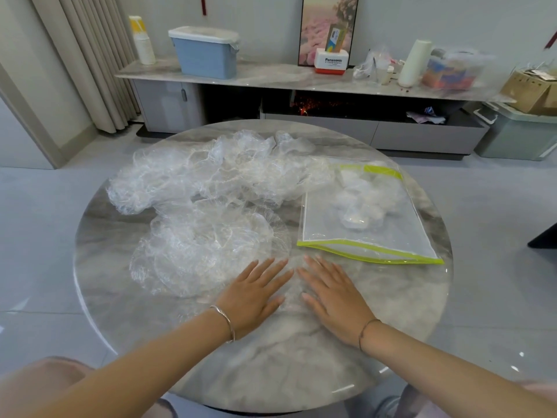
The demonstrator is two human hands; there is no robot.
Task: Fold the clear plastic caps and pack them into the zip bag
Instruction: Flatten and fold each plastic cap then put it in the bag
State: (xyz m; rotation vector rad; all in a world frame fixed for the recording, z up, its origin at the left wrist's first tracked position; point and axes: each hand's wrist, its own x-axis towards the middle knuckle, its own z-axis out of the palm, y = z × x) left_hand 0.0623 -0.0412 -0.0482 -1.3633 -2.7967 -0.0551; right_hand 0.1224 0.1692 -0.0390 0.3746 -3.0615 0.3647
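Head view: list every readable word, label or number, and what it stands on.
"Panasonic": on the white and red box on the sideboard; the smaller line under it is too blurred.
Upright packet behind that box: print too small to read.
Zip bag: no text visible.

A loose heap of crinkled clear plastic caps (211,173), their rims gathered and frilly, sprawls across the far left of the round marble table (120,285). One spread-out cap (208,248) lies nearer, touching the heap. To the right, a clear zip bag with lime-green edging (391,239) lies flat, with folded caps (361,203) bunched inside.
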